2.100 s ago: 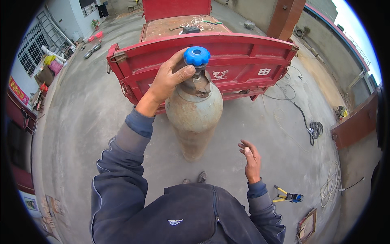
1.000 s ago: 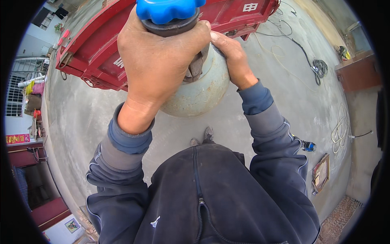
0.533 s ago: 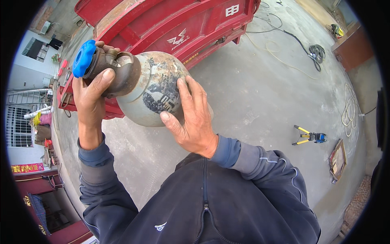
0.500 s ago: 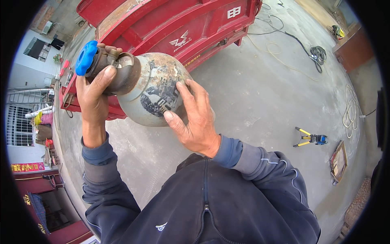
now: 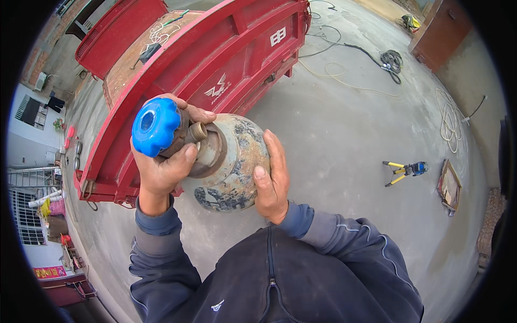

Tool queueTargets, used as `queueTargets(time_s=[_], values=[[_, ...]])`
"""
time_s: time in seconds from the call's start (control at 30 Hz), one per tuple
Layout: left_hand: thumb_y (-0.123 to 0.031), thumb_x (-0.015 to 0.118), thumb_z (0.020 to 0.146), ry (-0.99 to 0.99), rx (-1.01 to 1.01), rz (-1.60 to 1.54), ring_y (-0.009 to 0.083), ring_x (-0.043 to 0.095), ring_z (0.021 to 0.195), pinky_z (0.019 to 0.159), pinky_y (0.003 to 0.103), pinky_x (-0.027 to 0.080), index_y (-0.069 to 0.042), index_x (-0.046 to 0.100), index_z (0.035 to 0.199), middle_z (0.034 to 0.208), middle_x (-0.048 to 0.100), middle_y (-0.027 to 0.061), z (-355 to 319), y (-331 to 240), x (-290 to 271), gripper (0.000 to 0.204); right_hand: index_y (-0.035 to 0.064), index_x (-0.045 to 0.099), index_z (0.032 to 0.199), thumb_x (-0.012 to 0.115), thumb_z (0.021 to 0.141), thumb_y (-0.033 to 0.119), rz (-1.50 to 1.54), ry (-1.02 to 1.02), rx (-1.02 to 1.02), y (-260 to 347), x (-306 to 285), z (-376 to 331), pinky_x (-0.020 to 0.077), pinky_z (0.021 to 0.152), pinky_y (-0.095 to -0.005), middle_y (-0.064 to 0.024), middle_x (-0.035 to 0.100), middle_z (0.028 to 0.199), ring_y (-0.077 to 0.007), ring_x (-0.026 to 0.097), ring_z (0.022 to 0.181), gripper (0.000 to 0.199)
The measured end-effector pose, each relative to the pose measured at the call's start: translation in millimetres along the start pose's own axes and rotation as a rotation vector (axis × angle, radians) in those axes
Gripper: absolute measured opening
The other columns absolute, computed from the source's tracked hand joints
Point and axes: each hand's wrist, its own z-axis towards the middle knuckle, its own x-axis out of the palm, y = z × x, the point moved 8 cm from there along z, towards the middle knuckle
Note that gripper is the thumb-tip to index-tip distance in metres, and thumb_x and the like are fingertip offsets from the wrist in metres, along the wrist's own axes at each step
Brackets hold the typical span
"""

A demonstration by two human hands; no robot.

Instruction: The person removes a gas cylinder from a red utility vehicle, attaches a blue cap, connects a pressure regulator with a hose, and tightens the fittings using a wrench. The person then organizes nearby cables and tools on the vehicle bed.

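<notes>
Between my two hands I carry a worn grey gas cylinder [image 5: 242, 161], its paint rusted and flaking. At its upper left end sits a blue scalloped valve handwheel [image 5: 156, 127], with a threaded brass outlet [image 5: 197, 132] beside it. My left hand [image 5: 167, 167] is closed around the valve neck below the handwheel, thumb near the outlet and fingertips showing on the far side. My right hand [image 5: 273, 185] presses along the cylinder's right side, thumb on the near face. The cylinder is tilted, with its valve end toward me. Its base is hidden.
Beyond the cylinder stands a red truck bed [image 5: 215, 86] with side panels. A small yellow-legged tripod [image 5: 405, 171] stands on the concrete floor at right, near a wooden-framed piece [image 5: 449, 185]. Coiled black cable [image 5: 391, 62] and a pale hose [image 5: 448, 118] lie farther off.
The cylinder has come nearer and lower, and its valve end has swung right and toward me. My right hand has slid from the cylinder's front face round to its right side.
</notes>
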Motion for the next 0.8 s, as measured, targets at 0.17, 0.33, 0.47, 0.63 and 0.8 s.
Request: queueTargets(time_s=[0.17,0.33,0.47,0.63,0.8], values=[[-0.015,0.082,0.09,-0.01,0.021,0.044,0.0348,0.075,0.115,0.106,0.05,0.059,0.005,0.054,0.14,0.113,0.075,0.0207,-7,-7,-5,0.061,-0.0082,0.048,0.158,0.06,0.106,0.045,-0.017,-0.007,-0.04,2,3,-13,0.0324,0.128,-0.0529,-0.0327,0.045,0.164,-0.047,0.045,0.153,0.075],[-0.011,0.076,0.091,-0.116,-0.001,0.131,0.0354,0.075,0.115,0.104,0.048,0.058,0.005,0.056,0.141,0.116,0.074,0.022,-11,-12,-23,0.057,-0.0065,0.049,0.159,0.062,0.105,0.046,-0.038,0.03,-0.062,4,15,-3,0.0321,0.128,-0.0538,-0.0333,0.046,0.163,-0.0487,0.044,0.153,0.076],[-0.006,0.071,0.09,-0.131,0.041,0.193,0.0358,0.074,0.113,0.107,0.05,0.055,0.007,0.054,0.141,0.116,0.073,0.0235,-19,-13,-21,0.055,-0.0054,0.051,0.158,0.062,0.105,0.046,-0.05,0.059,-0.08,2,12,-2,0.0333,0.128,-0.0544,-0.0336,0.048,0.162,-0.0499,0.046,0.151,0.075],[-0.021,0.074,0.096,-0.205,-0.018,0.275,0.0387,0.069,0.124,0.112,0.053,0.052,0.005,0.049,0.147,0.121,0.067,0.0214,-54,-23,-37,0.062,-0.003,0.055,0.157,0.063,0.105,0.049,0.008,0.128,-0.115,-1,16,-3,0.0358,0.126,-0.057,-0.0339,0.051,0.16,-0.0509,0.048,0.15,0.073],[-0.017,0.067,0.098,-0.32,-0.053,0.443,0.0367,0.071,0.12,0.108,0.051,0.056,0.01,0.058,0.138,0.124,0.073,0.0295,-35,-18,-54,0.049,-0.0048,0.058,0.151,0.063,0.104,0.054,0.121,0.195,-0.056,-23,43,29,0.039,0.124,-0.0537,-0.034,0.057,0.153,-0.0496,0.054,0.144,0.076]])
